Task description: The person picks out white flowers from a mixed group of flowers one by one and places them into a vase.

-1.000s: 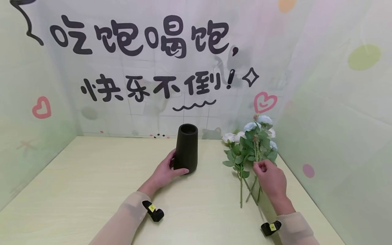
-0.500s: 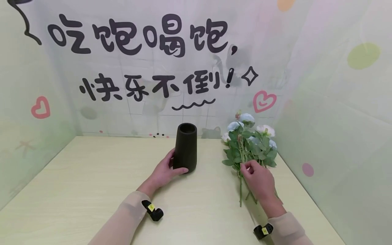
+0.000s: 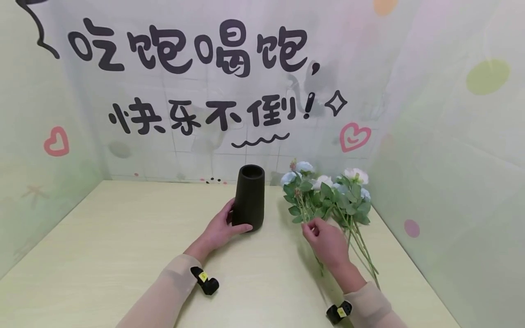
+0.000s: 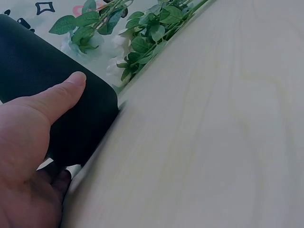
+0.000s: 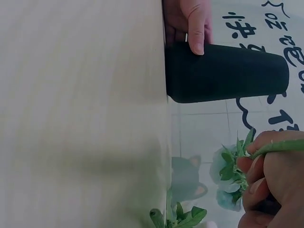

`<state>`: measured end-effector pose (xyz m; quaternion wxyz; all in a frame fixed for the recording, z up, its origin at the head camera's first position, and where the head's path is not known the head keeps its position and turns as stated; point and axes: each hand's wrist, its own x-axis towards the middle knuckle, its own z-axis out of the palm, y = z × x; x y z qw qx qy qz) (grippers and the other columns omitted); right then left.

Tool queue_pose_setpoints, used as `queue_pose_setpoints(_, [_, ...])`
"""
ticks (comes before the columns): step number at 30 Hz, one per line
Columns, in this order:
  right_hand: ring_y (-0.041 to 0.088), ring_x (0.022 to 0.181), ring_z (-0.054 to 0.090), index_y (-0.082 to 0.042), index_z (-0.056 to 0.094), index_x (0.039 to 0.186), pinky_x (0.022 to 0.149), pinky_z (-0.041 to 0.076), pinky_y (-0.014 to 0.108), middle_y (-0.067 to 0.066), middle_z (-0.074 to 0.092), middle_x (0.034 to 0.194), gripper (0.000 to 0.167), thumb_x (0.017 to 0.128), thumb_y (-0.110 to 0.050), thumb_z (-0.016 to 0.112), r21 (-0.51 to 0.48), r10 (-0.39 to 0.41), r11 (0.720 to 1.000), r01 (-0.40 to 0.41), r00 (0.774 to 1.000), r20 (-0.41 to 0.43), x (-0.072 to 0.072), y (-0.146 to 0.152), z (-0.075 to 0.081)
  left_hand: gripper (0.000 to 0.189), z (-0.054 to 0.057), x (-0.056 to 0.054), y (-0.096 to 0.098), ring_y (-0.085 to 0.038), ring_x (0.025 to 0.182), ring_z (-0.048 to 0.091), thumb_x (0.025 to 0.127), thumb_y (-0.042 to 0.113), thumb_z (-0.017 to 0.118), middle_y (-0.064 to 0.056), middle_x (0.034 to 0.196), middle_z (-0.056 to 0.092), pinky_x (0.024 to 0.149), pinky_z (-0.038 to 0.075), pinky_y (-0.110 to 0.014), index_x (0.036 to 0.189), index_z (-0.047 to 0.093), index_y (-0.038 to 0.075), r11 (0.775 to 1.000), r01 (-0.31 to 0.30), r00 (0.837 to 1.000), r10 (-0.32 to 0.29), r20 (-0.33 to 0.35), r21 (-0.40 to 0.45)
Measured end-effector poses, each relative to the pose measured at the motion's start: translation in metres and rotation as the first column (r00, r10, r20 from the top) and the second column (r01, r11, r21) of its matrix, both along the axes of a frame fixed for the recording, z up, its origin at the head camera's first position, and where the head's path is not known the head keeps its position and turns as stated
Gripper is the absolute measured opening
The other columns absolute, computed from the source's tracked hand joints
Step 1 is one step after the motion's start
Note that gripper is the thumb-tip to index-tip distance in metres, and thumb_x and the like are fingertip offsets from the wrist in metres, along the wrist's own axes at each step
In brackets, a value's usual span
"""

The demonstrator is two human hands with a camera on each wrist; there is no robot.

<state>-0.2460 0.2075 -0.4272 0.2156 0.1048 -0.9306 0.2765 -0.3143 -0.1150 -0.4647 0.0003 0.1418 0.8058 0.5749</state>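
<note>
The head camera peers forward and down from the person's side of the vase [image 3: 249, 200], far enough back to take in the worktop [image 3: 123, 255], both the left hand [image 3: 219, 230] and right hand [image 3: 328, 243], and the lettered wall [image 3: 197, 166] behind. The left wrist camera [image 3: 210, 285] sits close, on the near-left side of the vase, rolled so the worktop slopes; it looks past the vase's foot towards the flowers [image 3: 326, 191], its frame cutting off the vase's mouth. The right wrist camera [image 3: 334, 314], over to the vase's right and farther off, is turned sideways: the vase lies crosswise there, wall beyond. All three views share vase, left hand and flowers.
</note>
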Motion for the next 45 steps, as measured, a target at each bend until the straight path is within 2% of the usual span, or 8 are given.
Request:
queue_pose_setpoints(9, [0.011,0.056,0.047,-0.012,0.071,0.091,0.053,0.039,0.027,-0.003,0.059,0.067,0.022,0.107,-0.027,0.072,0.006,0.017,1.000,-0.019,0.981,0.191,0.003,-0.007,0.003,0.097,0.000,0.000,0.001,-0.038,0.149,0.056,0.093,0.028,0.092,-0.012,0.167,0.050,0.128,0.037,-0.060,0.171,0.035,0.022,1.000,0.007,1.000,-0.007,-0.014,0.011])
queue_pose_setpoints(17, [0.014,0.062,0.052,-0.012,0.075,0.094,0.061,0.045,0.031,-0.002,0.064,0.074,0.025,0.108,-0.032,0.071,0.010,0.011,1.000,-0.015,0.950,0.311,-0.004,-0.013,-0.001,0.098,-0.003,-0.001,-0.002,-0.038,0.150,0.055,0.093,0.029,0.092,-0.012,0.168,0.049,0.129,0.036,-0.061,0.171,0.034,0.023,1.000,0.003,1.000,-0.003,-0.009,0.000])
queue_pose_setpoints(20, [0.014,0.065,0.053,-0.012,0.075,0.092,0.065,0.046,0.032,-0.002,0.065,0.075,0.027,0.107,-0.034,0.071,0.006,0.021,1.000,-0.025,0.931,0.365,-0.011,-0.015,0.001,0.098,-0.003,0.000,-0.002,-0.038,0.150,0.054,0.093,0.029,0.092,-0.013,0.168,0.049,0.129,0.035,-0.061,0.172,0.033,0.023,1.000,0.004,1.000,-0.004,0.000,0.002])
queue_pose_setpoints(26, [0.014,0.059,0.046,-0.012,0.073,0.081,0.060,0.040,0.031,-0.001,0.062,0.066,0.035,0.106,-0.036,0.074,0.010,0.031,0.999,-0.040,0.883,0.468,-0.018,-0.020,0.017,0.098,-0.001,0.002,-0.001,-0.038,0.149,0.055,0.093,0.027,0.091,-0.013,0.168,0.049,0.129,0.035,-0.060,0.172,0.033,0.023,1.000,-0.001,1.000,0.001,0.008,0.004])
queue_pose_setpoints(29, [0.014,0.059,0.045,-0.011,0.073,0.082,0.060,0.040,0.031,0.000,0.065,0.068,0.034,0.105,-0.035,0.075,0.011,0.029,0.999,-0.040,0.875,0.484,-0.018,-0.022,0.021,0.098,-0.001,0.003,-0.001,-0.038,0.149,0.055,0.093,0.027,0.092,-0.012,0.167,0.050,0.129,0.035,-0.060,0.171,0.034,0.023,1.000,0.001,1.000,-0.001,0.006,0.010])
queue_pose_setpoints(35, [0.015,0.062,0.057,-0.011,0.075,0.082,0.060,0.045,0.030,-0.001,0.071,0.070,0.033,0.104,-0.035,0.075,0.015,0.029,0.999,-0.043,0.858,0.513,-0.016,-0.019,0.022,0.097,-0.001,0.002,0.000,-0.038,0.149,0.055,0.093,0.027,0.091,-0.012,0.167,0.050,0.129,0.036,-0.060,0.171,0.034,0.023,1.000,0.001,1.000,-0.001,0.002,0.006])
queue_pose_setpoints(39, [0.017,0.063,0.062,-0.009,0.077,0.088,0.059,0.047,0.030,0.002,0.074,0.074,0.032,0.105,-0.036,0.074,0.003,0.013,1.000,-0.017,0.849,0.529,-0.020,-0.011,0.033,0.097,-0.002,0.002,0.000,-0.038,0.149,0.055,0.093,0.029,0.091,-0.013,0.167,0.050,0.129,0.036,-0.061,0.171,0.034,0.022,1.000,0.003,1.000,-0.003,-0.001,0.001])
queue_pose_setpoints(45, [0.018,0.068,0.060,-0.006,0.076,0.103,0.063,0.047,0.032,0.008,0.078,0.089,0.033,0.108,-0.037,0.069,-0.060,-0.017,0.997,0.052,0.881,0.472,-0.033,0.013,0.067,0.098,-0.001,0.002,-0.001,-0.039,0.149,0.055,0.093,0.030,0.091,-0.013,0.168,0.050,0.128,0.036,-0.062,0.172,0.033,0.022,1.000,-0.003,1.000,0.003,-0.010,-0.007])
